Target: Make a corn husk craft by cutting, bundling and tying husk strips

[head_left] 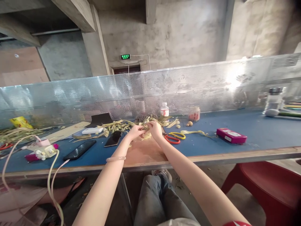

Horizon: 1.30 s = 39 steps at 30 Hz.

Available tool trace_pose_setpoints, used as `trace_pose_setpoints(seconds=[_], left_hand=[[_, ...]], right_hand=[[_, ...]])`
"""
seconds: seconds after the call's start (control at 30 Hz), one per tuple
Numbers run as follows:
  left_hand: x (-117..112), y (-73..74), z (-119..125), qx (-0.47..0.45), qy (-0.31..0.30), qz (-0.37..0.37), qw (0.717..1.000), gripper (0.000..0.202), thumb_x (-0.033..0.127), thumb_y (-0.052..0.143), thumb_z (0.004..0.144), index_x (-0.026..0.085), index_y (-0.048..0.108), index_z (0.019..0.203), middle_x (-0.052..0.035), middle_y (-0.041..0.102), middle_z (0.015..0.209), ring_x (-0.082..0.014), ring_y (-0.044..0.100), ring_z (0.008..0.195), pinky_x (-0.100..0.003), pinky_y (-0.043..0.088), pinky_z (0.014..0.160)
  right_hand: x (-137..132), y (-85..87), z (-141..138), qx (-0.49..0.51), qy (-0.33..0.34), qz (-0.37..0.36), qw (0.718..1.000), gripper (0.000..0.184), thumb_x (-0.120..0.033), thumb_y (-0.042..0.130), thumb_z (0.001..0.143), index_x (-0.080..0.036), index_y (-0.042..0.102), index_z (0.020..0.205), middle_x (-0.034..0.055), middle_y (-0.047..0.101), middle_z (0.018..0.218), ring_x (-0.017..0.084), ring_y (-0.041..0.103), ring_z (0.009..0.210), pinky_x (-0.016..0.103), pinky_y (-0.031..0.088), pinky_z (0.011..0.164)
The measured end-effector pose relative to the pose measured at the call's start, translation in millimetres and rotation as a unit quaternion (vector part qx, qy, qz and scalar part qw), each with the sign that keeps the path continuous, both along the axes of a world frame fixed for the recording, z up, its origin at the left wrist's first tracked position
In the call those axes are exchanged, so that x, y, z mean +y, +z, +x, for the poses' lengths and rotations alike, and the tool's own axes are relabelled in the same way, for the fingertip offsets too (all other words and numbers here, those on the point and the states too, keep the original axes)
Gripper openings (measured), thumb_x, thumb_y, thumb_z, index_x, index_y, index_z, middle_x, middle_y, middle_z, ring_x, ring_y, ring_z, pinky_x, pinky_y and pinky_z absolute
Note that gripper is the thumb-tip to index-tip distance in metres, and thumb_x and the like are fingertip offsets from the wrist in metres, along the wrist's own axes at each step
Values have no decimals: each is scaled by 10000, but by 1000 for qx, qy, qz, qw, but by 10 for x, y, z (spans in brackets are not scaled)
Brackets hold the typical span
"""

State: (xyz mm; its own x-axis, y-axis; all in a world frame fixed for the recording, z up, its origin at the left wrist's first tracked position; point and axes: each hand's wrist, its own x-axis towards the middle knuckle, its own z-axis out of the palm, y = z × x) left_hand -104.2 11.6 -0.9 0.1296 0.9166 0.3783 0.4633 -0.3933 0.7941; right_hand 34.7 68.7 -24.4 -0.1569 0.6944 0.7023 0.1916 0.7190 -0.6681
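My left hand and my right hand meet over a brown board at the table's near edge. Fingers of both are closed on a pale yellow dried husk piece, mostly covered by them. Just behind lies a heap of dried husk strips, green to straw coloured. Scissors with one red and one yellow handle lie right of my right hand. A black phone is left of my left hand.
Farther left are another phone on a cable and a power strip. A bottle, a jar and a magenta box stand to the right. Behind runs a perforated metal screen; a red stool is at right.
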Motion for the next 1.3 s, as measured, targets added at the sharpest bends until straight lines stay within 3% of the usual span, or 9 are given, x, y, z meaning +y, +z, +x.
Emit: trace_pose_setpoints(seconds=[0.2, 0.3, 0.47, 0.6, 0.67, 0.83, 0.93, 1.1, 1.3], left_hand=[[8, -5, -18, 19, -26, -16, 999, 134, 272, 680, 648, 141, 669, 672, -14, 611, 657, -127, 548, 533, -266, 503, 530], [23, -16, -29, 24, -31, -28, 999, 152, 273, 689, 640, 128, 661, 678, -16, 622, 666, -138, 565, 572, -267, 499, 547], [13, -13, -12, 19, -43, -41, 998, 173, 275, 692, 654, 114, 638, 687, -23, 620, 707, -135, 568, 600, -268, 507, 561], [9, -20, 6, -7, -45, -44, 998, 245, 272, 704, 668, 124, 618, 842, -27, 627, 736, -123, 577, 584, -266, 511, 560], [16, -29, 8, -26, -45, -43, 998, 362, 276, 706, 678, 141, 559, 980, -26, 635, 758, -120, 584, 568, -272, 516, 548], [19, -26, 10, -68, -49, -28, 996, 633, 240, 720, 675, 215, 390, 1214, -10, 638, 803, -125, 615, 591, -289, 540, 564], [9, -11, 10, -77, -50, -26, 995, 585, 227, 736, 659, 203, 473, 1181, -42, 645, 863, -153, 638, 692, -311, 556, 618], [42, -25, -19, -101, -30, -18, 994, 395, 241, 748, 649, 138, 601, 1001, -94, 651, 960, -174, 632, 828, -318, 551, 705], [89, -53, -38, -124, -21, -28, 992, 345, 273, 786, 599, 110, 636, 864, -64, 665, 820, -140, 633, 678, -350, 545, 717]], right_hand=[[119, -33, -18, -18, 34, -78, 996, 274, -331, 526, 892, -153, 563, 1098, 64, 591, 1096, 173, 595, 918, 374, 509, 790], [134, -40, -45, -8, 70, -90, 993, 299, -330, 533, 889, -151, 550, 1128, 67, 578, 1125, 187, 593, 937, 378, 515, 785], [128, -40, -60, 52, 73, -80, 993, 261, -266, 598, 814, -153, 594, 1049, 23, 630, 872, 158, 605, 779, 311, 510, 720], [107, -33, -56, 92, 52, -53, 993, 611, -160, 601, 725, -194, 393, 1299, -20, 604, 771, 153, 590, 744, 287, 484, 729], [92, -28, -52, 90, 42, -41, 994, 648, -130, 581, 720, -183, 343, 1321, -9, 606, 788, 155, 582, 741, 291, 471, 730], [60, -15, -37, 49, 17, -5, 999, 324, -156, 534, 765, -184, 525, 1088, 26, 610, 803, 181, 558, 733, 320, 441, 714], [44, -12, -34, 19, 20, 32, 999, 170, -151, 488, 798, -190, 574, 939, 30, 601, 783, 188, 548, 745, 319, 426, 729], [3, -6, -37, 0, 26, 85, 996, 203, -187, 401, 873, -198, 596, 817, 53, 573, 808, 196, 525, 813, 316, 403, 787], [-111, 60, -10, 19, 25, 109, 994, 265, -321, 456, 876, -195, 629, 720, 69, 519, 911, 209, 455, 944, 335, 345, 907]])
